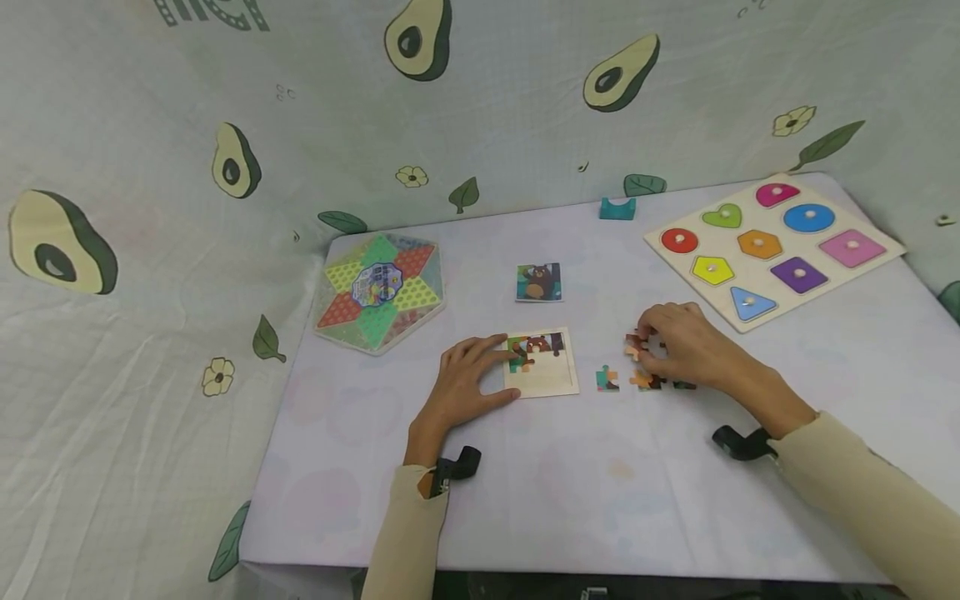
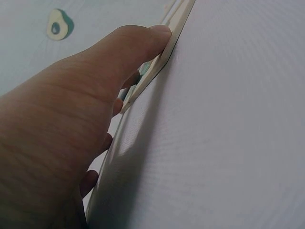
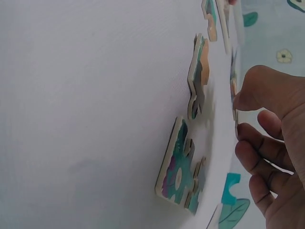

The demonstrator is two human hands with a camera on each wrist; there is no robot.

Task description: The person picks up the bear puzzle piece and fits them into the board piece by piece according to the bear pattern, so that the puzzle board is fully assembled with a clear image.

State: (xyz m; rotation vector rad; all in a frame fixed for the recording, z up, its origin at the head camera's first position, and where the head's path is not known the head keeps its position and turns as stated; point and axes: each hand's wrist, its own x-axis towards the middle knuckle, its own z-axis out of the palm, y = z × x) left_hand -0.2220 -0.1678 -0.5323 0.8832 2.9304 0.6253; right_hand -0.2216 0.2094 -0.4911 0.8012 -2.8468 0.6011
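My left hand (image 1: 467, 383) steadies a small wooden puzzle tray (image 1: 555, 379), its thumb on the lower left edge and its fingertips at the upper left. Joined pieces showing a brown bear (image 1: 537, 343) fill the tray's top and left; its lower right is bare wood. To the right, my right hand (image 1: 686, 346) pinches a jigsaw piece (image 1: 633, 342) between thumb and fingers, partly hidden by the hand. Loose pieces lie close by: a teal one (image 1: 606, 379), an orange and brown one (image 1: 647, 380), and a teal and purple one (image 3: 171, 176) near the wrist.
Behind the tray lies a square bear picture (image 1: 538, 282). A hexagonal star-patterned game box (image 1: 378, 292) is at the back left. A wooden shape board (image 1: 723, 287) with colourful knobbed shapes occupies the back right. A teal curved block (image 1: 617, 210) sits at the rear edge.
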